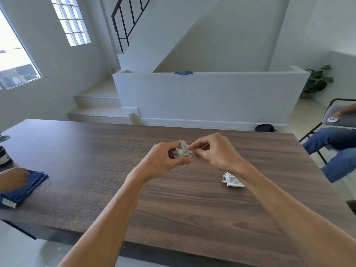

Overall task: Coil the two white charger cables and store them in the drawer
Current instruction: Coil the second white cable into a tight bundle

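Head view: left hand point(163, 158) and right hand point(213, 151) are both pinching one coiled cable point(183, 152) above the surface point(96, 151); second coiled cable point(233, 180) is lying nearby.

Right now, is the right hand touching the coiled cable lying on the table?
Apart. The head view shows the right hand raised, pinching the held cable, while the coiled cable lies beside the forearm.

Bright, even daylight from window point(13, 54) at left, pane blown out to white. Soft, faint shadows under arms on counter point(173, 199). Strong wide-angle bending at edges, walls and stair rail leaning. Slightly soft throughout; mild blur on hands point(189, 153).
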